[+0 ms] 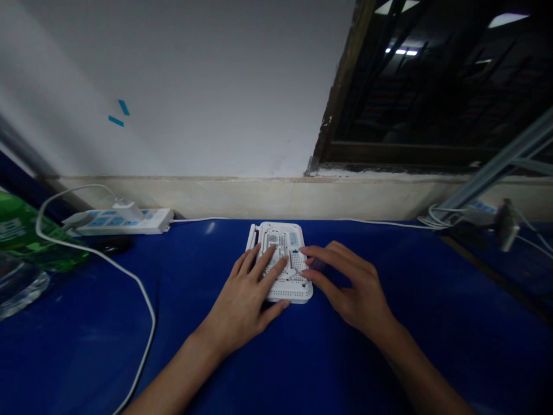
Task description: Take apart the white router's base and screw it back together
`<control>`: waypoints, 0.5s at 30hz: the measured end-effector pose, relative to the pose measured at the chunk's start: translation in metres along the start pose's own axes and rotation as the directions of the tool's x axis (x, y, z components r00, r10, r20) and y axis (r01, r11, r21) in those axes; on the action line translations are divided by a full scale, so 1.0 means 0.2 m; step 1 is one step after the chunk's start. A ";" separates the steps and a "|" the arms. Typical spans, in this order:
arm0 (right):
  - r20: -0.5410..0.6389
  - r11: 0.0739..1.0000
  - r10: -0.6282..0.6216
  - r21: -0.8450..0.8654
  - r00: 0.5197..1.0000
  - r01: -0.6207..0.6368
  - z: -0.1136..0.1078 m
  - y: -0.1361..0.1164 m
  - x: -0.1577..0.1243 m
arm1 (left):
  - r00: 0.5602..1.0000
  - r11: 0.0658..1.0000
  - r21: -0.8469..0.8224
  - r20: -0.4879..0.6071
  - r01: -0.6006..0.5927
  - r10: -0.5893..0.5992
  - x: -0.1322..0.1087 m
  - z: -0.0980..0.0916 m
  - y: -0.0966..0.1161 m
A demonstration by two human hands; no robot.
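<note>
1. Far to the left of the white router (pixel 281 262), I see a green plastic bottle (pixel 23 236) lying near the table edge, and a clear glass object (pixel 17 285) stands just in front of it; I cannot tell exactly what this glass thing is.
2. Still left of the router, but farther back, a white power strip (pixel 123 222) lies against the wall with a plug in it. A white cable (pixel 133 288) curves from there down toward me.
3. Just left of the router, my view shows the left hand (pixel 242 300). It lies open and flat on the router, with the fingers (pixel 272 265) spread over the top; it is not clenched.
4. At the center, the router rests flat on the blue table (pixel 432 351), with its perforated side facing up.
5. Just right of the router, the right hand (pixel 349 282) is loosely curved, and its fingertips (pixel 309 251) touch the router's right side, without a clear grip.
6. Well right of the router, a bundle of white cables (pixel 438 218) lies by the wall, under a metal rail (pixel 496 164).
</note>
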State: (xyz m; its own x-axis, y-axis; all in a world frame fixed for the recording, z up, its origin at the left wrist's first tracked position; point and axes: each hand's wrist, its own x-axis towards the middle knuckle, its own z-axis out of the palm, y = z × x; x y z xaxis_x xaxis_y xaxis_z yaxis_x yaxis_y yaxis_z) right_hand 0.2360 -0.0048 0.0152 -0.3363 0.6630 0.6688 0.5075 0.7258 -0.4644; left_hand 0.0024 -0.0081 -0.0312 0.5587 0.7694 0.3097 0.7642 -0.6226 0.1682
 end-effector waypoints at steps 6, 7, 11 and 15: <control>0.089 0.999 0.029 0.036 0.996 -0.032 -0.02 -0.03 0.00 | 1.000 1.000 -0.001 -0.002 0.000 0.000 0.00 0.00 0.00; 0.109 0.997 0.038 0.065 0.993 -0.046 -0.03 -0.03 0.00 | 1.000 1.000 -0.002 0.000 0.000 0.000 0.00 0.00 0.00; 0.051 0.998 -0.010 0.067 0.999 0.007 -0.02 -0.03 0.00 | 1.000 1.000 -0.005 0.003 -0.002 0.002 0.00 0.00 0.00; -0.053 0.998 -0.056 -0.037 0.997 0.054 0.00 -0.02 0.01 | 1.000 1.000 -0.009 0.008 -0.001 0.001 0.00 0.00 0.00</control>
State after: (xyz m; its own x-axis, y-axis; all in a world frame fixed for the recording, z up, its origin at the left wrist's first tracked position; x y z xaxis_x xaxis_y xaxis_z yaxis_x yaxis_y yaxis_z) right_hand 0.2330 -0.0074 0.0186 -0.3219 0.6106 0.7236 0.5177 0.7534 -0.4054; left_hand 0.0024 -0.0081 -0.0306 0.5619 0.7700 0.3021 0.7610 -0.6244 0.1761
